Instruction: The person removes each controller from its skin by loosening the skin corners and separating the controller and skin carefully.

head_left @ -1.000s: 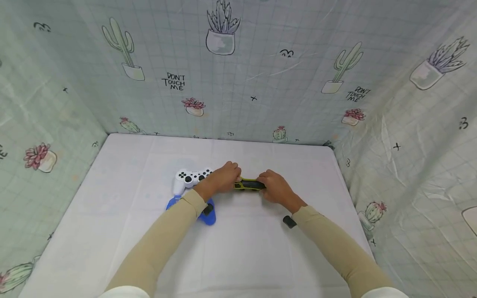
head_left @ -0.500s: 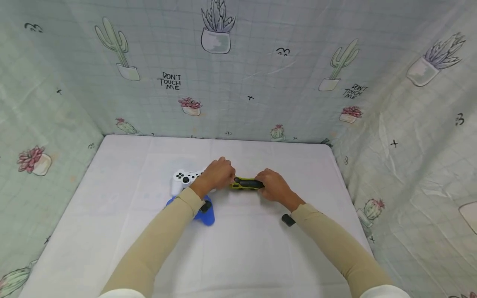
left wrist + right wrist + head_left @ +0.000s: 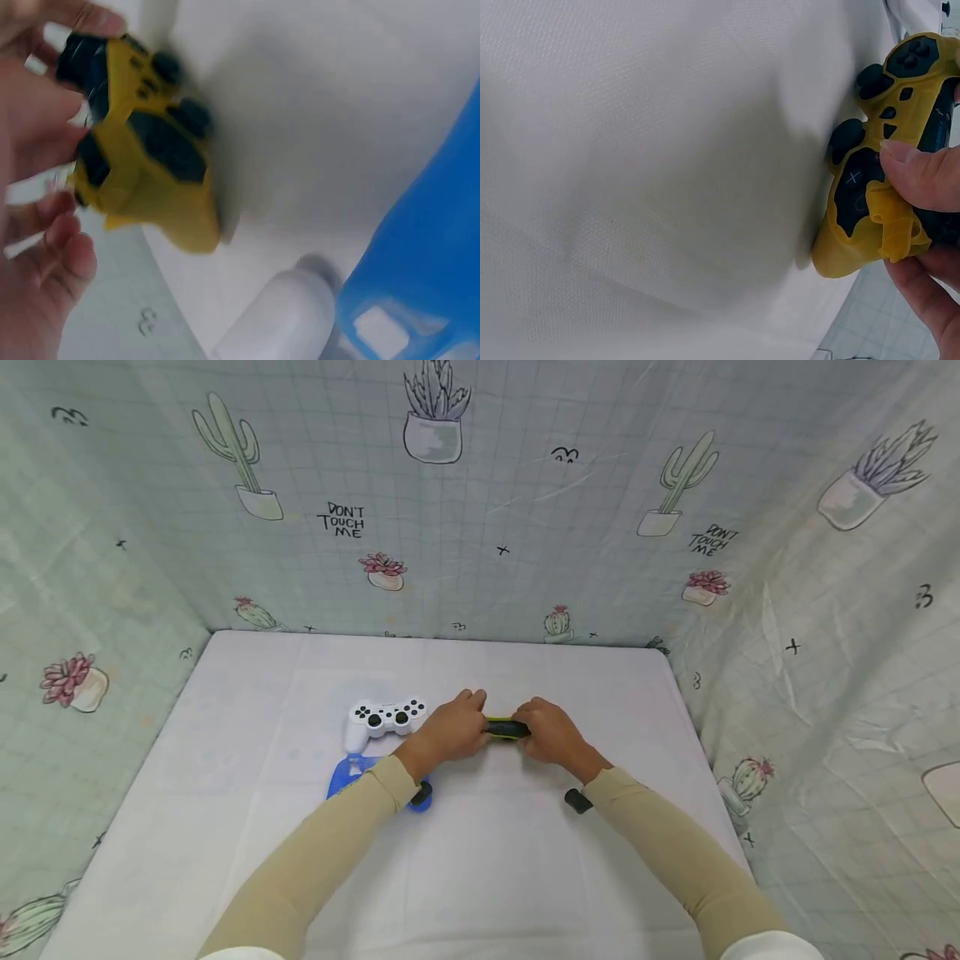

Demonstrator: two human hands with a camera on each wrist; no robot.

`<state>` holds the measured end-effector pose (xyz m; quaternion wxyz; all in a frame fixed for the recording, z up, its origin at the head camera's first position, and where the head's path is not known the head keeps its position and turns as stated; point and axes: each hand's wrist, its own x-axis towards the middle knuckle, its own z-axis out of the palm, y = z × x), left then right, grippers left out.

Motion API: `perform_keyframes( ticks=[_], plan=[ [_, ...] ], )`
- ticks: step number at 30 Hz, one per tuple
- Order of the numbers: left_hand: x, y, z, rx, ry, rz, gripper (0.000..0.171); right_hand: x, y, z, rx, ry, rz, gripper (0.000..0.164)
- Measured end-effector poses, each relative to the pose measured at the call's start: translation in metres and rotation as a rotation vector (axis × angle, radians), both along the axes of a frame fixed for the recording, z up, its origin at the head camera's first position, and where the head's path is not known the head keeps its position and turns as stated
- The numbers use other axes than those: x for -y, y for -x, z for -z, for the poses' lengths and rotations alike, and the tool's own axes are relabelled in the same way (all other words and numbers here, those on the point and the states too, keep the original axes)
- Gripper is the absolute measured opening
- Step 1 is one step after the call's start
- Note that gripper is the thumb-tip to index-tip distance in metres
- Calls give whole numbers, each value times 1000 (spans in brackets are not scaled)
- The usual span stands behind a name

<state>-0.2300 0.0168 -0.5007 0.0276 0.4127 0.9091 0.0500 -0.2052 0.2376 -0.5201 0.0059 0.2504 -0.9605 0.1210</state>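
Observation:
Both hands hold a black game controller [image 3: 506, 729] in a yellow silicone cover [image 3: 176, 214] near the middle of the table. My left hand [image 3: 453, 727] has curled fingers at its left end, partly hidden behind the hand in the head view. At the other end, my right hand [image 3: 551, 731] grips with the thumb [image 3: 922, 176] over the controller's face and the other fingers beneath. A folded flap of the yellow cover [image 3: 892, 225] sticks up beside that thumb, and the controller's black upper edge shows bare. Both thumbsticks poke out through the cover.
A white game controller [image 3: 386, 714] lies left of the hands on the white table [image 3: 495, 868]. A blue silicone controller cover [image 3: 345, 772] lies just in front of it, partly hidden by the left sleeve [image 3: 330, 843]. A patterned curtain [image 3: 480, 510] encloses the table's back and sides.
My left hand moves left and then back right, covering more of the yellow-covered controller and uncovering more of the white one. The right hand stays nearly where it was.

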Motion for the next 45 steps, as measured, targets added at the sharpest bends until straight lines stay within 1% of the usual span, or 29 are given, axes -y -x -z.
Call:
perform_keyframes(
  ticks=[2,4,5,8,10,12,15,17,18,20,22,25,30,32,34,37,39,43,45],
  plan=[
    [-5,-7,4,-95,33,-6,17,0,-1,1,-6,9,3,32],
    [-10,-13,8,-159,50,-16,15,0,-3,3,-11,14,8,33],
    [-13,-15,9,-177,53,-26,15,0,-3,4,-15,15,8,33],
    [-17,-20,15,-196,48,-58,15,1,-4,7,-28,18,7,32],
    [-17,-23,18,-203,45,-65,17,2,-5,7,-34,22,5,32],
    [-15,-25,21,-225,56,-60,19,2,-6,6,-37,18,4,32],
    [-10,-25,21,-287,59,-45,18,3,-5,3,-34,4,4,32],
    [-6,-24,21,-305,49,-35,16,2,-4,1,-27,-4,13,32],
    [-4,-23,20,-300,35,-31,15,2,-3,0,-26,-6,19,32],
    [-1,-22,18,-253,-2,-24,15,2,-2,-2,-19,-6,33,32],
    [1,-20,16,-164,-27,-25,17,3,-1,-3,-9,-9,40,32],
    [3,-18,13,-37,-55,-44,19,5,-1,-2,8,-12,43,34],
    [1,-15,12,100,-122,-120,16,8,-3,-3,9,-21,38,31],
    [-1,-10,8,182,-144,-154,12,8,-2,-4,9,-27,30,30],
    [-2,-3,3,273,-155,-176,12,7,0,-4,8,-26,27,29],
    [0,11,-2,412,-182,-197,17,7,2,-6,10,-21,30,29],
    [3,17,-4,489,-199,-200,19,7,2,-7,17,-22,32,30],
    [7,26,-6,639,-229,-205,21,6,2,-9,33,-30,20,32],
    [8,28,-7,697,-236,-204,21,6,2,-9,39,-32,18,32]
  ],
)
